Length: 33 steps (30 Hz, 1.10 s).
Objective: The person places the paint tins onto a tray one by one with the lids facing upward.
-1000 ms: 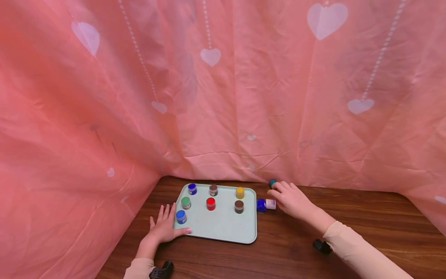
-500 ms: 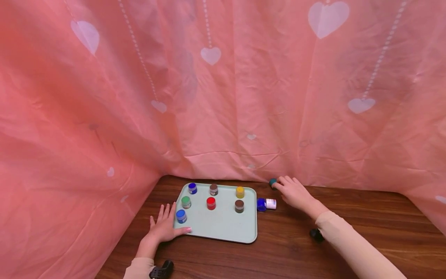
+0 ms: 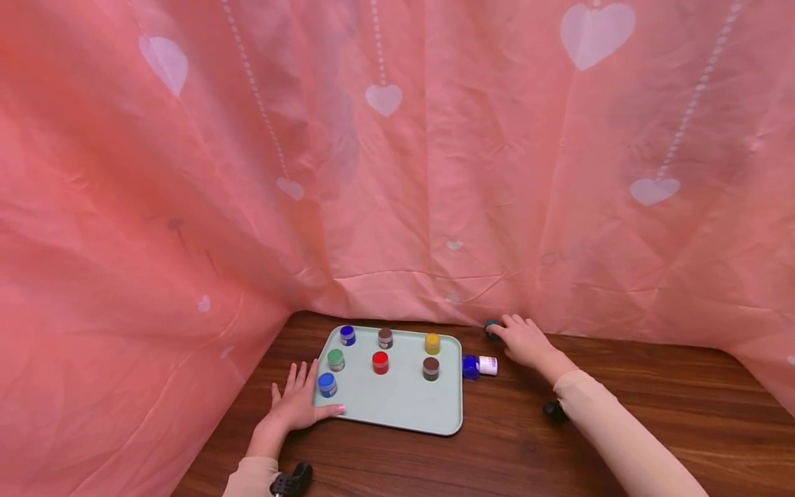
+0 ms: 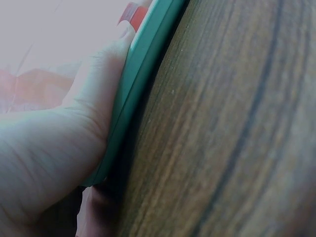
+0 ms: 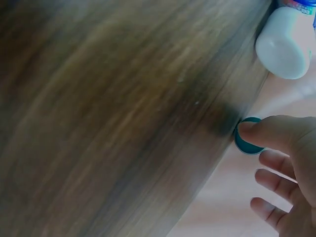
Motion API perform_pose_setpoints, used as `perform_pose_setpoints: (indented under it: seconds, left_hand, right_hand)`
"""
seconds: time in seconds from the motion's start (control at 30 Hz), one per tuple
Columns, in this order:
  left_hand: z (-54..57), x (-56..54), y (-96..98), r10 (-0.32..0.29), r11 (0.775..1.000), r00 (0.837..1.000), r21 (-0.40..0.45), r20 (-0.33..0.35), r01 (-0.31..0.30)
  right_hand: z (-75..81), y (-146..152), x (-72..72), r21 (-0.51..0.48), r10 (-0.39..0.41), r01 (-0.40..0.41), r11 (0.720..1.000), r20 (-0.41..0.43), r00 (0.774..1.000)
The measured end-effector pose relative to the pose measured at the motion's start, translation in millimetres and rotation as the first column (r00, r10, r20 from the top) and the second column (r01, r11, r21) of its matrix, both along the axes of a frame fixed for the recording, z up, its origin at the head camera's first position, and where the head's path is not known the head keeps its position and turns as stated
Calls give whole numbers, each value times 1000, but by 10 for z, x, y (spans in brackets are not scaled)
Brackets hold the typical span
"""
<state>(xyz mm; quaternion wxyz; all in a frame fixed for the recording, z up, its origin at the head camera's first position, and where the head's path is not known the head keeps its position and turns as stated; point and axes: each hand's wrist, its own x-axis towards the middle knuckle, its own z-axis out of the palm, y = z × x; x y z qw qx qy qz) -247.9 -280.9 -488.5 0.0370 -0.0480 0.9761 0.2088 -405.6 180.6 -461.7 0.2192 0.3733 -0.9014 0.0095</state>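
My left hand (image 3: 295, 407) lies with fingers spread at the near-left corner of a pale green tray (image 3: 404, 404), its thumb over the front rim. Several small paint jars stand on the tray, the nearest to that hand being a blue-lidded jar (image 3: 327, 385). Beyond the tray's far-right corner, my right hand (image 3: 526, 342) pinches a teal paint jar (image 5: 250, 147) near the curtain. The thumb crosses the jar in the right wrist view, where part of the index finger is hidden behind it. The other fingers are loosely bent.
A white jar with a blue lid (image 3: 479, 366) lies on its side by the tray's right edge. The pink curtain (image 3: 397, 297) hangs along the back and left of the wooden table (image 3: 497, 442). Black wrist cameras sit on both arms.
My right hand has shifted around the teal jar, and its thumb now lies across it. The left hand keeps its place on the tray. The head view has swung slightly left.
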Motion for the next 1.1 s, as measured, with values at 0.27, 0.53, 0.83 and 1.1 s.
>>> perform_pose_setpoints:
  seconds: [0.27,0.53,0.83,1.1]
  left_hand:
    - [-22,-4,-3,1,1000,1000,-2,1,-1]
    - [9,1,-4,-3,1000,1000,-1,2,3]
    - [-8,-10,3,-6,1000,1000,5,0,6]
    - [-50,-21,-25,-6,1000,1000,5,-19,6]
  right_hand:
    - [13,-28,9,7,-59,59,998,37,998]
    - [35,-125,-23,6,-98,98,995,39,994]
    - [-1,-178,-91,44,-143,144,989,-18,989]
    - [-70,-184,-128,37,-190,194,980,-90,978]
